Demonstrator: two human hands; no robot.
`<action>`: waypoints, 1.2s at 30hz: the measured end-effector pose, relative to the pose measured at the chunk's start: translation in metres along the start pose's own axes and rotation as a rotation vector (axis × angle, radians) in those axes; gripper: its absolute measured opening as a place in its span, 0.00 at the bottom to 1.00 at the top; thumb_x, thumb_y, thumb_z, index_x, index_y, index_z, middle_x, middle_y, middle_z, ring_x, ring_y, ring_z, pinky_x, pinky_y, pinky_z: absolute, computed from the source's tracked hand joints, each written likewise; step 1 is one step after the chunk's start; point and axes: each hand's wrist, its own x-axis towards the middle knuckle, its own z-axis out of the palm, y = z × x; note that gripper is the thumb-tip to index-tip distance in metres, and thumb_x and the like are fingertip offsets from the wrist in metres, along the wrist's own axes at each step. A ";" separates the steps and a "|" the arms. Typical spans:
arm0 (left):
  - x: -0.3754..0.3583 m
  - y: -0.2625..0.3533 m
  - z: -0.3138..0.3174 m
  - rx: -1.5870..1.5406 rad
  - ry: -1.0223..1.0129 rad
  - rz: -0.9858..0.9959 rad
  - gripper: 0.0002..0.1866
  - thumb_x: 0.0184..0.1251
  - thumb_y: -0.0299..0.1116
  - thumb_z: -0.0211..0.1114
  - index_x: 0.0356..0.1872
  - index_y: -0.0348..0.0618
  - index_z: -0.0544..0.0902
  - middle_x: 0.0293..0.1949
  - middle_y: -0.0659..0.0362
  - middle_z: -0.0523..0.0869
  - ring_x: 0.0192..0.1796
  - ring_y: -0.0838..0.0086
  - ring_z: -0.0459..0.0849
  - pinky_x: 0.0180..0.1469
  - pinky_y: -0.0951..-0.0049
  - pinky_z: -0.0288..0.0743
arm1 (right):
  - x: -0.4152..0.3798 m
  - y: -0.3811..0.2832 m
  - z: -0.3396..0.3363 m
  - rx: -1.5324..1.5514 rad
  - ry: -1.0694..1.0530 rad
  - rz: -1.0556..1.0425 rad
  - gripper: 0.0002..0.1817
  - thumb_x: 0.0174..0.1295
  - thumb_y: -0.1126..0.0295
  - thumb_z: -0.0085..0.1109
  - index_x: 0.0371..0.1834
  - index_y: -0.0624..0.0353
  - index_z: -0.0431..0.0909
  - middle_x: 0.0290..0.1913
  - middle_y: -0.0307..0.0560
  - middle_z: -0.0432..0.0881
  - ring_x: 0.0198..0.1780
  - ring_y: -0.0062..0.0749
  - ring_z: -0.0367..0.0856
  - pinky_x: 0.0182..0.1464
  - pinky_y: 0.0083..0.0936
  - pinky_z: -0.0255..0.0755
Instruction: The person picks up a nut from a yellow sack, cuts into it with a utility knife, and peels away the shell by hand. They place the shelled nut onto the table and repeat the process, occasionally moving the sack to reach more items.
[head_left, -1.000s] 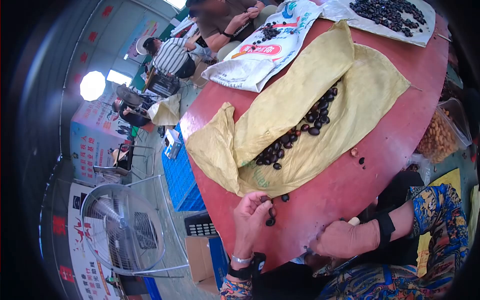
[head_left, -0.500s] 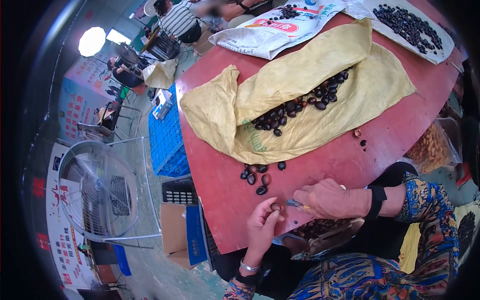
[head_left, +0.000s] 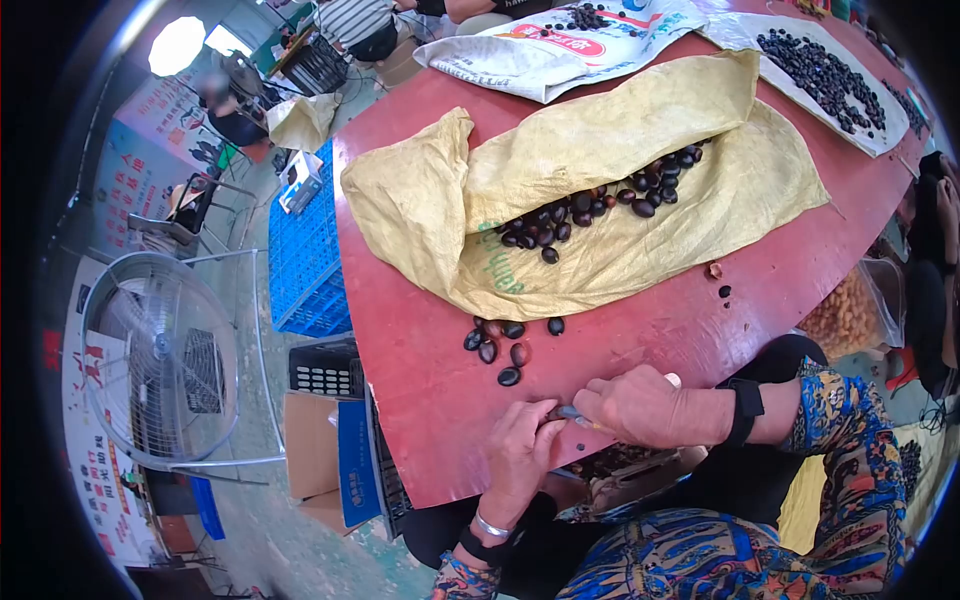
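My left hand (head_left: 517, 452) is closed in a pinch at the table's near edge, on a small brown nut mostly hidden by the fingers. My right hand (head_left: 645, 406) is wrapped round a small knife (head_left: 568, 412); its grey blade points left and meets the left fingertips. Beyond the hands, several dark, glossy nuts (head_left: 509, 376) lie loose on the red table (head_left: 430, 430). Farther off, more dark nuts (head_left: 582, 203) spill from the folds of a yellow woven sack (head_left: 620, 270). Below my right hand, dark fragments (head_left: 612, 459) fill something in my lap.
White sacks (head_left: 480, 70) bearing small black seeds (head_left: 820, 75) lie at the table's far side. To the left stand a blue crate (head_left: 305, 270), a cardboard box (head_left: 308, 440) and a wire-guarded fan (head_left: 160, 350). A clear bag of tan nuts (head_left: 845, 310) sits right.
The knife blade has moved left to the left fingertips, and the left fingers have closed further over the nut. The whole view has shifted slightly.
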 end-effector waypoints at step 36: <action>-0.003 -0.009 0.001 -0.026 0.050 0.066 0.09 0.48 0.24 0.70 0.33 0.38 0.83 0.27 0.57 0.82 0.28 0.69 0.81 0.31 0.73 0.74 | -0.005 -0.006 -0.002 -0.195 -0.170 -0.024 0.07 0.54 0.67 0.56 0.30 0.58 0.71 0.26 0.49 0.78 0.24 0.42 0.81 0.21 0.35 0.73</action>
